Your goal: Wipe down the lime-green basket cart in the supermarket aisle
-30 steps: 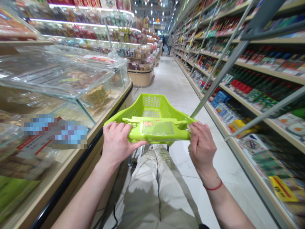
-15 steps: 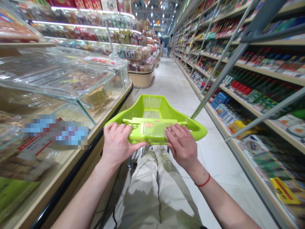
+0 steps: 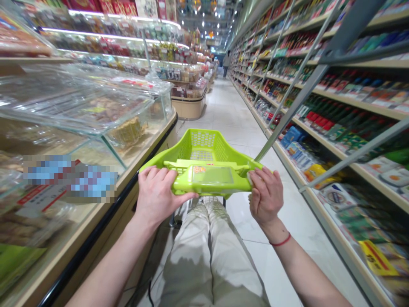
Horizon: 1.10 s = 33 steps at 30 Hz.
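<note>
A lime-green plastic shopping cart point(image 3: 203, 143) stands in front of me, its perforated basket facing down the aisle. My left hand point(image 3: 157, 187) is closed over the left part of the cart handle point(image 3: 212, 179), fingers on top and thumb stretched along the lower edge. At the handle's right end, my right hand point(image 3: 265, 192) is closed with curled fingers pressed on it. A small pale patch shows at the right fingertips; I cannot tell what it is. Between my hands lies the handle's middle panel, with a clear window and a small orange mark.
Along the left runs a display counter with clear lids point(image 3: 73, 102) and a black bumper rail point(image 3: 105, 221). Stocked shelves point(image 3: 351, 128) line the right, with a grey metal ladder frame point(image 3: 294, 106) close by. A person point(image 3: 226, 64) stands far down the tiled aisle point(image 3: 220, 102).
My right hand has slid rightward along the handle, from the middle panel to its right end, uncovering the panel. The left hand keeps its hold.
</note>
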Each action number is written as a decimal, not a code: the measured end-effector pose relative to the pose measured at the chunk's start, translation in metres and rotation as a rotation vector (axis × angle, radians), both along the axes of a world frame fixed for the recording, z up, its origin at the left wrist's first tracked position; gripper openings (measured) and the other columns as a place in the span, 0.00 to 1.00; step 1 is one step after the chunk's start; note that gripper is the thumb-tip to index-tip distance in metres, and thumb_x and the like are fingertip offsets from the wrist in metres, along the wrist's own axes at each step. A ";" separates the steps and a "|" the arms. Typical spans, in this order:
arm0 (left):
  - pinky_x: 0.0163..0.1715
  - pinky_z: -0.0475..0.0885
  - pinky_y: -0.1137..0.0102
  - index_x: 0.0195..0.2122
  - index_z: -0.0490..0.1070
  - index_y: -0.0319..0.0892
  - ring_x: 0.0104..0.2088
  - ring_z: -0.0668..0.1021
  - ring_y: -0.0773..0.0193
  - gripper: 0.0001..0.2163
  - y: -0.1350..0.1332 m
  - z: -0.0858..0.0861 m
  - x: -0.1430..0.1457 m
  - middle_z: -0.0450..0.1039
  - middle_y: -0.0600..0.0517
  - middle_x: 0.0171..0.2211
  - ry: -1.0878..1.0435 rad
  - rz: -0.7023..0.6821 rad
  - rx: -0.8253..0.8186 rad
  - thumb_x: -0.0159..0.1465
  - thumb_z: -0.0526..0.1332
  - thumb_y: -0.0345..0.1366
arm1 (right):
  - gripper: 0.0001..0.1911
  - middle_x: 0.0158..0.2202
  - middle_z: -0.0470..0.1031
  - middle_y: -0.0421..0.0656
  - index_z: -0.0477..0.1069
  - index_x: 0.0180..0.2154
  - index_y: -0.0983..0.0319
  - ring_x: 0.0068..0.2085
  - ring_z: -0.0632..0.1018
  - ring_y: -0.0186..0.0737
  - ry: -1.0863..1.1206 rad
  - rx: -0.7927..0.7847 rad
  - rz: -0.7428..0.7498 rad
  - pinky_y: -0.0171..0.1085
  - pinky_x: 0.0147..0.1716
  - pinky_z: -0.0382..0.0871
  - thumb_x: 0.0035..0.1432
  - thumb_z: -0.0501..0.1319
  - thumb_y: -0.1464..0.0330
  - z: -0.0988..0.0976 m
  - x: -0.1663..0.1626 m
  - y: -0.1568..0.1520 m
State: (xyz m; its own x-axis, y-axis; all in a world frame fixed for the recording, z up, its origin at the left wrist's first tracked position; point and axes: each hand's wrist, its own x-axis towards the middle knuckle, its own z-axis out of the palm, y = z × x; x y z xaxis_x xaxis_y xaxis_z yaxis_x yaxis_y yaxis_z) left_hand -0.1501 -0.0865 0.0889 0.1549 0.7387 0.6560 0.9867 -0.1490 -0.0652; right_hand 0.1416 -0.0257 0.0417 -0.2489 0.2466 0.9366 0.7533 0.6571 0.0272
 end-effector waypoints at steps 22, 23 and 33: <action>0.47 0.63 0.54 0.35 0.71 0.43 0.38 0.74 0.48 0.28 0.001 -0.001 0.000 0.74 0.46 0.31 -0.003 -0.014 -0.002 0.53 0.61 0.65 | 0.22 0.55 0.71 0.56 0.63 0.62 0.63 0.60 0.70 0.52 -0.193 -0.005 0.081 0.55 0.57 0.68 0.69 0.51 0.67 0.002 0.037 0.009; 0.47 0.63 0.54 0.35 0.71 0.43 0.38 0.74 0.48 0.28 0.001 -0.001 0.000 0.74 0.46 0.31 -0.002 -0.009 -0.005 0.54 0.61 0.66 | 0.22 0.54 0.72 0.56 0.63 0.62 0.62 0.59 0.71 0.52 -0.147 -0.012 0.083 0.55 0.57 0.69 0.69 0.51 0.68 0.001 0.035 0.009; 0.46 0.63 0.55 0.35 0.70 0.43 0.37 0.74 0.50 0.28 0.000 0.000 0.002 0.74 0.47 0.30 0.021 0.000 0.014 0.54 0.60 0.66 | 0.21 0.52 0.75 0.53 0.65 0.60 0.62 0.58 0.73 0.50 -0.059 -0.042 0.042 0.52 0.58 0.67 0.68 0.54 0.69 0.009 -0.053 -0.019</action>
